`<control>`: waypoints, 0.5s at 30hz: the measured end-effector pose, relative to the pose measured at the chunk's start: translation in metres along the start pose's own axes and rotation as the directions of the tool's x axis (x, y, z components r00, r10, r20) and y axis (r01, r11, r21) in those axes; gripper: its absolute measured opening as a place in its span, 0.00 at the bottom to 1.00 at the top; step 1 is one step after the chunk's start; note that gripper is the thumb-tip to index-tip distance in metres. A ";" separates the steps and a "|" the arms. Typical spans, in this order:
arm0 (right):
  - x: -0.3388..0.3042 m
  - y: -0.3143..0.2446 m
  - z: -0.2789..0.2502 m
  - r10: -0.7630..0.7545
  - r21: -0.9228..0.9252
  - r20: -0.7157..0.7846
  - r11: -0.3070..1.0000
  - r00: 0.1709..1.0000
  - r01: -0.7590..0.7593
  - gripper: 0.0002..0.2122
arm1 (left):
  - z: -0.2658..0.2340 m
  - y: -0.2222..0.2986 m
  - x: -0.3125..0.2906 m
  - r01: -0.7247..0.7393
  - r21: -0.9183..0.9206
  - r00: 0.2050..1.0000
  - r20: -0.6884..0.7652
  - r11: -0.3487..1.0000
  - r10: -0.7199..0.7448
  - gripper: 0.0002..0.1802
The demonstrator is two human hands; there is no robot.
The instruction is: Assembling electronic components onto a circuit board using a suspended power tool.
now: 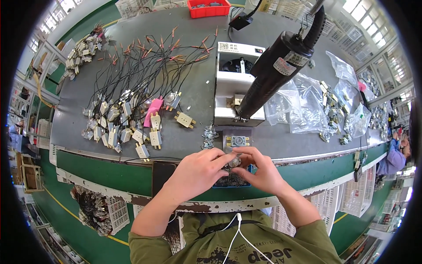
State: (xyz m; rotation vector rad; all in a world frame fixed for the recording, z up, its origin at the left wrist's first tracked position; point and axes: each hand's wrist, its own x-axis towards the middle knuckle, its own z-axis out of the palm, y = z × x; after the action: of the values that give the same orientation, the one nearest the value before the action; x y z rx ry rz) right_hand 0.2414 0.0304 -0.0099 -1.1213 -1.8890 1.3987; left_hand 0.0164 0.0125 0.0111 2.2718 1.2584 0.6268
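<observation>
My left hand [200, 170] and my right hand [263, 170] meet in front of me, fingers curled inward and nearly touching. Between their fingertips is a small round clear part [235, 162], partly covered by the fingers. Under the hands sits a blue tray [220, 186] of small dark coiled pieces [233, 179], mostly hidden. Just beyond the fingertips, a small housing with a round centre and brass side tabs [238, 141] rests on a metal fixture plate. Loose small metal pieces [209, 135] lie to its left.
A black power screwdriver [277, 68] hangs over a white-and-steel machine [239, 81]. Wired pale plug housings [127, 110] with black cables spread to the left. Clear plastic bags [307, 105] and metal parts lie right. A red bin [209, 10] stands at the back.
</observation>
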 end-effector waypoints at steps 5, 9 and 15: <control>0.001 0.006 0.005 -0.066 -0.009 -0.022 0.998 0.998 0.066 0.22 | -0.005 0.002 0.002 0.025 0.061 0.998 0.054 0.998 -0.028 0.20; 0.022 -0.002 0.018 -0.272 -0.198 -0.074 0.947 0.960 0.253 0.12 | -0.021 -0.026 0.003 0.067 -0.009 0.996 0.060 0.998 -0.067 0.19; 0.066 -0.002 0.029 -0.275 -0.466 -0.141 0.866 0.951 0.181 0.07 | -0.031 -0.079 0.035 0.267 -0.267 0.919 0.361 0.926 -0.161 0.15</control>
State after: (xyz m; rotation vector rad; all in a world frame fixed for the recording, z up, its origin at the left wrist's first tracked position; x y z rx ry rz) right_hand 0.1833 0.0722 -0.0210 -1.1445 -2.1668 0.7005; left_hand -0.0369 0.0851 -0.0058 1.8497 1.1318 0.3140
